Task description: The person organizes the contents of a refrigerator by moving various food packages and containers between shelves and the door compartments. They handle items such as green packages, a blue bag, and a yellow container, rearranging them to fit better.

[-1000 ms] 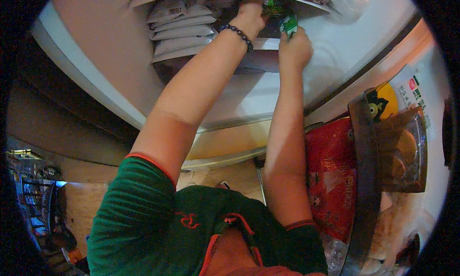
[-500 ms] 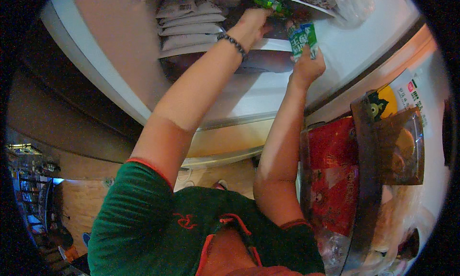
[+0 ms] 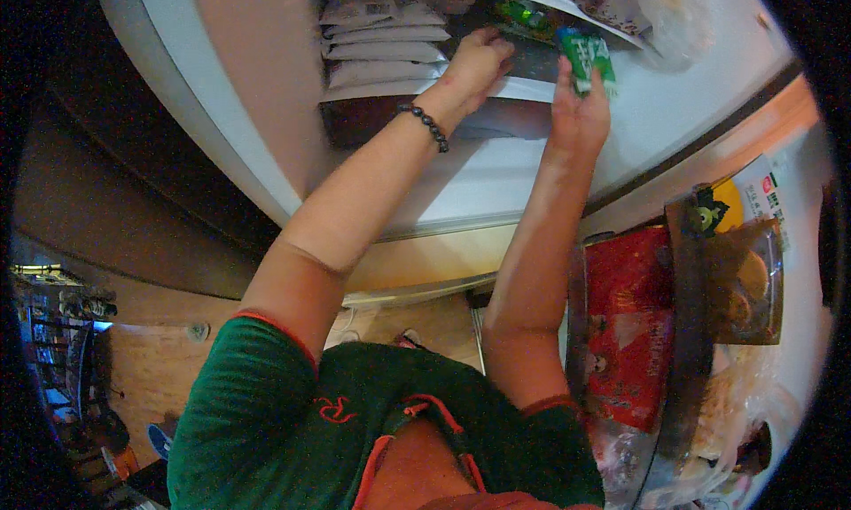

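Note:
A small green-and-white packet point(image 3: 589, 62), dark blue at its top corner, is pinched upright between the fingers of my right hand point(image 3: 581, 111), in front of the white shelf's right end. My left hand point(image 3: 476, 71) reaches over the shelf's front edge. Its fingers are loosely bent, and nothing shows in them. Just behind and to the right of that hand, a shiny green package point(image 3: 525, 15) lies deeper in the same compartment. Left of the hand, several pale flat bags point(image 3: 386, 51) are stacked in a pile.
The white shelf edge point(image 3: 523, 88) curves below the compartment, with another dark compartment under it. Clear plastic wrapping point(image 3: 678, 18) hangs at the upper right. On the right, a red package point(image 3: 628, 324) and a brown package with a window point(image 3: 749, 284) stand near my right arm.
My left hand has drawn back from the shiny green package, leaving it on the shelf. My right hand still holds the packet, now tilted differently. The whole view has shifted slightly.

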The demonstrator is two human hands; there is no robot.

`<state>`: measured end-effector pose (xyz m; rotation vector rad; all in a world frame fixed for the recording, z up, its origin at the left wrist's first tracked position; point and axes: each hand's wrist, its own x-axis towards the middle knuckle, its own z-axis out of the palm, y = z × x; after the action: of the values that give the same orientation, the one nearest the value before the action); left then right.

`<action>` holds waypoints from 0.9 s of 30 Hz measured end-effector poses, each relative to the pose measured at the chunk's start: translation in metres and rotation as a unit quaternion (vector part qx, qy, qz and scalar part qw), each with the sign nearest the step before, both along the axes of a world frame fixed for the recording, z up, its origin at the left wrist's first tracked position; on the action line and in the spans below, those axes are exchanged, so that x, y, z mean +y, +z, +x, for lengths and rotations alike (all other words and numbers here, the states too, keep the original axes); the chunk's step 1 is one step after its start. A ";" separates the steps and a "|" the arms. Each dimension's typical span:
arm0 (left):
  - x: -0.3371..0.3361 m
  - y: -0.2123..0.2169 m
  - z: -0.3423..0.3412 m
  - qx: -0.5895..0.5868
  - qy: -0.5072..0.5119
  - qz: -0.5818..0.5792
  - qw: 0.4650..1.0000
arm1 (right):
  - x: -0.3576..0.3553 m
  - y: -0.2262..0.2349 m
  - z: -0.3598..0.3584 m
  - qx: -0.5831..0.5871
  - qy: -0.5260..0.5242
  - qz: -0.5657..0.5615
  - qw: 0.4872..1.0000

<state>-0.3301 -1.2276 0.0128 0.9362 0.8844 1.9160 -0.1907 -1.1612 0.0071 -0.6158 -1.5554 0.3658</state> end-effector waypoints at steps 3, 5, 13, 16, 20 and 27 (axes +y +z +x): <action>0.005 0.003 0.009 0.025 -0.001 0.031 0.999 | 0.067 0.002 -0.033 0.235 0.243 -0.101 0.936; 0.008 0.004 0.011 0.021 -0.009 0.066 0.998 | 0.120 0.011 -0.056 0.288 0.342 -0.121 0.886; 0.014 0.002 0.021 0.063 0.018 0.041 0.997 | 0.121 0.046 -0.044 0.260 0.367 -0.250 0.857; 0.015 -0.003 0.015 0.060 0.024 0.028 0.997 | 0.086 0.039 -0.050 0.289 0.340 -0.262 0.856; 0.023 -0.004 0.021 0.035 0.027 0.040 0.998 | 0.051 0.037 -0.030 0.256 0.247 -0.217 0.909; 0.012 0.003 0.022 0.037 0.003 0.030 0.999 | 0.049 0.014 -0.033 -0.014 -0.159 0.056 0.986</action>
<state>-0.3081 -1.2159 0.0163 1.0468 0.8767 1.9343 -0.2238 -1.1121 0.0214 -0.7688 -1.4646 0.0286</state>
